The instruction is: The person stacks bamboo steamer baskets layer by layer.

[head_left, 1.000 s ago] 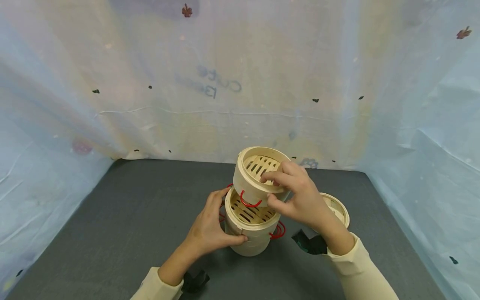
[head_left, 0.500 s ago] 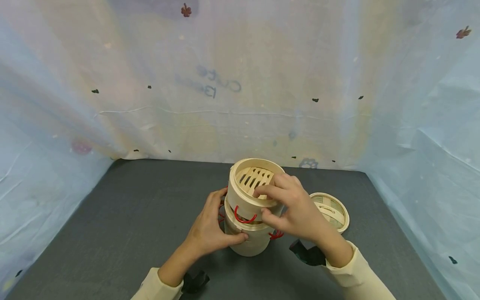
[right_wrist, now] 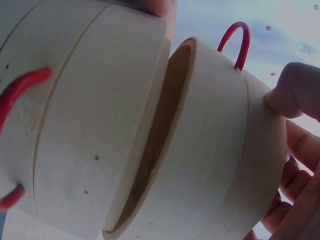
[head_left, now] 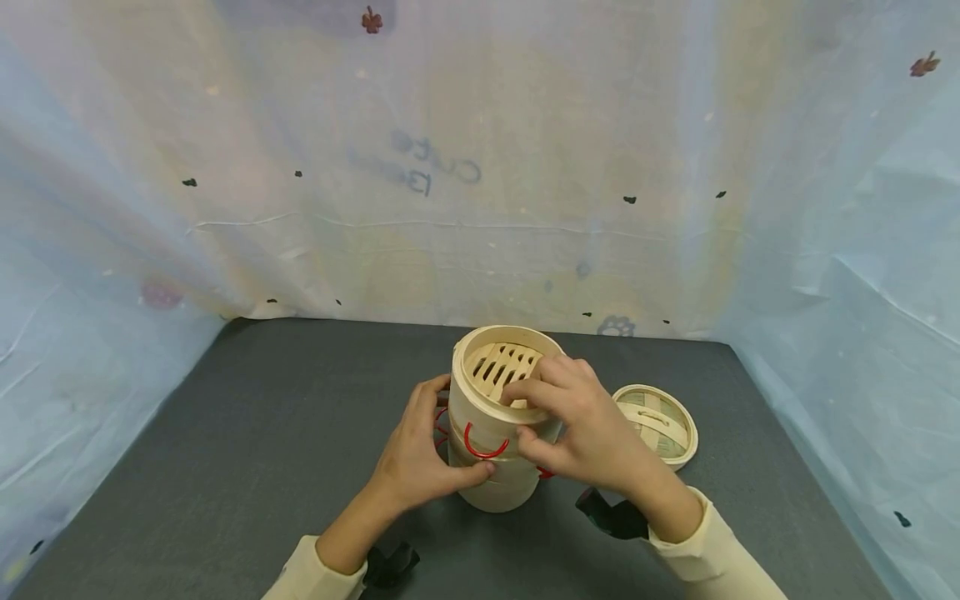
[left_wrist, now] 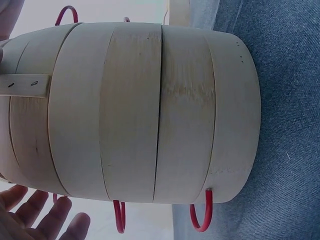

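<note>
Pale bamboo steamer baskets with red cord loops stand stacked in the head view. My right hand [head_left: 581, 421] pinches the near right rim of the top steamer basket [head_left: 471, 407], thumb outside and fingers inside over its slatted floor. In the right wrist view the upper basket [right_wrist: 220, 140] sits tilted, with a dark gap between it and the lower basket [right_wrist: 100, 125]. Around the left side of the lower stack [head_left: 498, 493], my left hand [head_left: 412, 458] holds with its thumb in front; its far fingertips are partly hidden. The left wrist view shows the stacked walls [left_wrist: 130, 110] close up.
A round woven steamer lid [head_left: 658, 421] with a handle strip lies on the dark tabletop [head_left: 300, 417], right of the stack. Pale sheeting [head_left: 480, 167] hangs behind the table and along both sides. Black wrist straps [head_left: 615, 515] are on the wrists.
The right hand has lowered the top basket and moved it slightly left onto the lower stack. More of the lid shows. The left hand has stayed in place.
</note>
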Demonstrator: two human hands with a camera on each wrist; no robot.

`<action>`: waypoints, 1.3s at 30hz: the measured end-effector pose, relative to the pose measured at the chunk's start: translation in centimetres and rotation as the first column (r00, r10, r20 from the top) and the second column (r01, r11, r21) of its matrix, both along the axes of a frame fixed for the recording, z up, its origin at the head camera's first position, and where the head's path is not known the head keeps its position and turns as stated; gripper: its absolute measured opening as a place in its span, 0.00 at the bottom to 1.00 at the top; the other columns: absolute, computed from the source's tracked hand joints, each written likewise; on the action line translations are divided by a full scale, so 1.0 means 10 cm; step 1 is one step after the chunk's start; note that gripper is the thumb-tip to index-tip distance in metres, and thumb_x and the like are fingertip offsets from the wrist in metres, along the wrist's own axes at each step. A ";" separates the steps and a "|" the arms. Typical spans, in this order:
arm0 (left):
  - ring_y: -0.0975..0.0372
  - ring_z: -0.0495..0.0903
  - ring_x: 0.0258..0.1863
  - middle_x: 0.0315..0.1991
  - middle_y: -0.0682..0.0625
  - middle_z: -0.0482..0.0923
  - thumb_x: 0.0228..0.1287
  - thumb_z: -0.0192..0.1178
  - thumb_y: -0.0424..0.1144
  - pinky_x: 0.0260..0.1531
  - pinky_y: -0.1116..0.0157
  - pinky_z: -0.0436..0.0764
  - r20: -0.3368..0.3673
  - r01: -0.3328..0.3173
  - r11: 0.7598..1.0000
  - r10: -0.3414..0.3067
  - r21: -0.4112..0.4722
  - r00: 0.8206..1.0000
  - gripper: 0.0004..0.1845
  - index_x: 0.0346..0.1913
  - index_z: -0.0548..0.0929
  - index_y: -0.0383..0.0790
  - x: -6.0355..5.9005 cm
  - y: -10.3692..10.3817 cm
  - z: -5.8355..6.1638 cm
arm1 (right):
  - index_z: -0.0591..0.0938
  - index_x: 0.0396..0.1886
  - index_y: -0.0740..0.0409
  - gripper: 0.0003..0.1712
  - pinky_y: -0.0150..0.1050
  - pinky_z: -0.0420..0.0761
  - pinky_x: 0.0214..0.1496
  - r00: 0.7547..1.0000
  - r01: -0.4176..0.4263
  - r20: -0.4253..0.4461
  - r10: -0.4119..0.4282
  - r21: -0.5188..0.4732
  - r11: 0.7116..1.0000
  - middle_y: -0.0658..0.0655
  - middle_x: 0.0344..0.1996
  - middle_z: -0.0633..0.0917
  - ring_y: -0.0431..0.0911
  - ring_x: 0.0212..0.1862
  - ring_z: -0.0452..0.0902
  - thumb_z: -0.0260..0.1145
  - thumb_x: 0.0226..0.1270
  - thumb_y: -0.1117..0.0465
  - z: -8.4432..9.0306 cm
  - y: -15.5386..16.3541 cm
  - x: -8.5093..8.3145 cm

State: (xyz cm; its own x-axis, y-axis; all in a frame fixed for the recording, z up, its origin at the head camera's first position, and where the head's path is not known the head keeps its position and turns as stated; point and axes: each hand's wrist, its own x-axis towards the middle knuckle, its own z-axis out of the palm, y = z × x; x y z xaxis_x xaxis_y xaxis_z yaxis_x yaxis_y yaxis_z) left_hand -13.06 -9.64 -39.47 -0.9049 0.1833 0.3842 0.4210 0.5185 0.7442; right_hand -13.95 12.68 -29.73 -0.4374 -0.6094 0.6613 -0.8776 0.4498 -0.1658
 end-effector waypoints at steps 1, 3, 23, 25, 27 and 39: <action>0.61 0.73 0.57 0.60 0.54 0.65 0.38 0.75 0.62 0.39 0.64 0.83 0.000 0.001 1.000 -0.001 0.003 1.000 0.56 0.71 0.57 0.56 0.00 0.00 0.00 | 0.82 0.39 0.48 0.17 0.38 0.63 0.40 1.000 0.002 -0.001 -0.002 0.003 1.000 0.44 0.25 0.70 0.37 0.34 0.64 0.66 0.45 0.63 0.00 0.00 0.00; 0.60 0.73 0.56 0.60 0.54 0.65 0.38 0.74 0.62 0.39 0.62 0.84 0.002 0.004 1.000 -0.004 0.008 1.000 0.55 0.71 0.57 0.56 0.00 0.00 0.00 | 0.82 0.39 0.48 0.16 0.39 0.63 0.40 1.000 0.006 -0.003 -0.006 0.011 1.000 0.44 0.26 0.70 0.38 0.34 0.64 0.67 0.45 0.63 0.00 -0.01 0.00; 0.61 0.73 0.54 0.60 0.52 0.66 0.37 0.77 0.55 0.38 0.61 0.84 0.006 -0.013 1.000 0.013 0.024 1.000 0.55 0.70 0.59 0.49 0.01 0.01 0.00 | 0.82 0.37 0.46 0.16 0.39 0.64 0.39 0.999 0.017 -0.031 -0.016 0.029 0.999 0.44 0.26 0.71 0.38 0.33 0.64 0.65 0.44 0.62 -0.05 -0.02 0.03; 0.61 0.73 0.54 0.60 0.52 0.66 0.37 0.77 0.56 0.38 0.62 0.84 0.001 -0.013 1.000 0.013 0.021 1.000 0.55 0.70 0.59 0.49 0.01 0.01 0.00 | 0.82 0.37 0.46 0.16 0.39 0.64 0.39 0.999 0.015 -0.032 -0.014 0.028 1.000 0.44 0.26 0.71 0.38 0.33 0.64 0.65 0.44 0.62 -0.05 -0.02 0.03; 0.61 0.73 0.54 0.59 0.52 0.66 0.37 0.77 0.56 0.37 0.62 0.84 -0.002 -0.011 1.000 0.011 0.020 1.000 0.55 0.70 0.59 0.49 0.01 0.01 0.00 | 0.83 0.37 0.46 0.16 0.39 0.63 0.39 0.999 0.013 -0.032 -0.012 0.026 1.000 0.44 0.26 0.71 0.38 0.33 0.64 0.65 0.44 0.62 -0.05 -0.03 0.03; 0.61 0.73 0.53 0.57 0.52 0.67 0.36 0.78 0.53 0.37 0.66 0.83 -0.036 -0.010 1.000 0.011 0.009 0.999 0.55 0.70 0.60 0.48 0.03 0.00 0.00 | 0.83 0.37 0.46 0.17 0.40 0.64 0.41 0.999 0.022 -0.042 -0.020 0.038 0.999 0.44 0.26 0.71 0.38 0.33 0.64 0.66 0.43 0.62 -0.08 -0.03 0.06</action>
State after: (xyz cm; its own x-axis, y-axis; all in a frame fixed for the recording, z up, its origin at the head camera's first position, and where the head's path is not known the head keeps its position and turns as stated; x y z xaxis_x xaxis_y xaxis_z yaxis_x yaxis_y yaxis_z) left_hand -12.79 -9.61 -39.46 -0.8921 0.1703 0.4185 0.4425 0.5169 0.7328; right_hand -13.40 12.39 -30.52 -0.4228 -0.6255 0.6558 -0.8737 0.4735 -0.1116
